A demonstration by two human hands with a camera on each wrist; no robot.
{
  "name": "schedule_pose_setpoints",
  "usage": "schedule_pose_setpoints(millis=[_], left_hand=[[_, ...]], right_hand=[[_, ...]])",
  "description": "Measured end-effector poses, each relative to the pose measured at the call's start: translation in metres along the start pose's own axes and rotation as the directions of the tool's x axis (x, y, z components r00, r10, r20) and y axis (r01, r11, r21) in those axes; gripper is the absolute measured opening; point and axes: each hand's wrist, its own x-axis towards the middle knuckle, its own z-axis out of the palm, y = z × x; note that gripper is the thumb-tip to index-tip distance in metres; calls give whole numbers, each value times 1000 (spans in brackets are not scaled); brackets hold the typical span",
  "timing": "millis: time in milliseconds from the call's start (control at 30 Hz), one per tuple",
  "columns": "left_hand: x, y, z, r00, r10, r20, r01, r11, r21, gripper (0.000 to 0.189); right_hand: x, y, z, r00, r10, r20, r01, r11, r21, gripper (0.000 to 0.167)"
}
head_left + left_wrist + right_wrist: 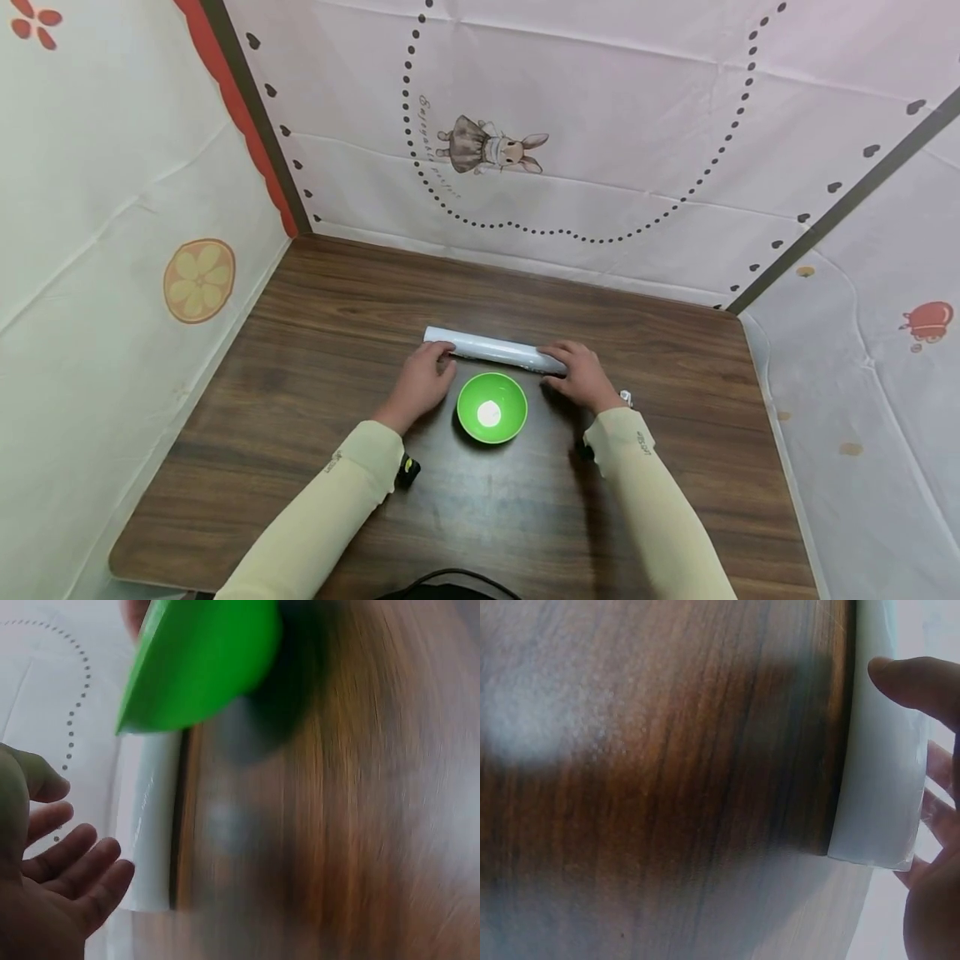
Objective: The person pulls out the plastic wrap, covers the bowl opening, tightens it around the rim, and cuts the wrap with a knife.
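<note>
A white, glossy roll of plastic wrap (pixel 495 348) lies crosswise on the wooden table. In front of it stands a green bowl (pixel 492 408), between the two hands. At the roll's left end is my left hand (pixel 423 379); the left wrist view shows its fingers (pixel 79 862) relaxed and loosely spread beside the roll, not wrapped round it. My right hand (pixel 581 375) holds the right end of the roll. In the right wrist view its thumb (pixel 900 679) lies on one side of the roll and its fingers on the other. The bowl looks blurred in the left wrist view.
The dark wooden table (pixel 300 400) is bounded by printed white cloth walls (pixel 600 125) at the back and sides. A small shiny, crumpled-looking thing (pixel 626 398) shows beside the right wrist. A black cable (pixel 457 572) curves at the near edge.
</note>
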Motion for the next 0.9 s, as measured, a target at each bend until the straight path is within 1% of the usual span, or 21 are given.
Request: schedule_pose_setpoints(millis=[67,133,200,300,367,467,700,800,900], left_hand=[[2,-1,-1,997,73,-11,-72,994,88,28],[5,-2,-1,992,128,-17,-125,982,140,26],[8,-4,-2,987,162,-11,-157,971,180,25],[13,-7,-1,981,194,16,-192,952,237,26],[16,-10,-1,978,206,40,-209,939,273,27],[20,-14,1,973,220,69,-231,924,304,30],[30,-20,6,973,201,111,-227,916,330,35],[35,-20,6,972,205,117,-233,914,333,34],[41,-20,8,968,220,124,-249,906,343,32]], right_hand=[[0,-1,-1,1000,3,4,-3,1000,8,52],[0,-2,-2,1000,7,8,-7,1000,13,53],[0,-2,-3,1000,10,12,-10,1000,13,52],[1,-1,-3,999,20,26,-20,1000,13,53],[1,-1,-3,999,28,40,-28,999,14,54],[2,0,-3,998,31,56,-32,999,15,55],[5,1,-2,999,31,43,-31,1000,-1,54],[7,1,-2,998,37,42,-37,999,-8,53],[8,1,-3,999,32,36,-31,999,-11,51]])
